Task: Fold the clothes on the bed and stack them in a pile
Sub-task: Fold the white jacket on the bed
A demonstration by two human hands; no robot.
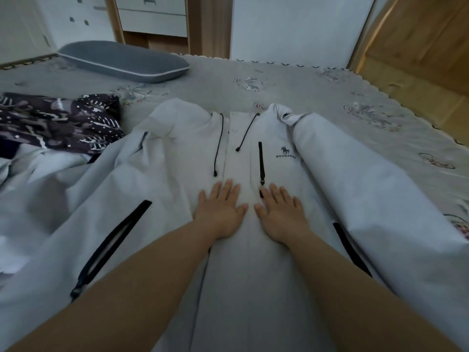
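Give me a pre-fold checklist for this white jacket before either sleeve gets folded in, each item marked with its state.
1. Jacket lies front up on the bed: ok.
2. Left hand and right hand press flat on the front, fingers straight: ok.
3. Right sleeve lies straight beside the body: ok.
4. Left side is smooth: not ok, it is bunched.
5. Drawcords lie clear of the fold lines: ok.
6. Patterned garment is off the jacket: cannot tell, their edges meet.
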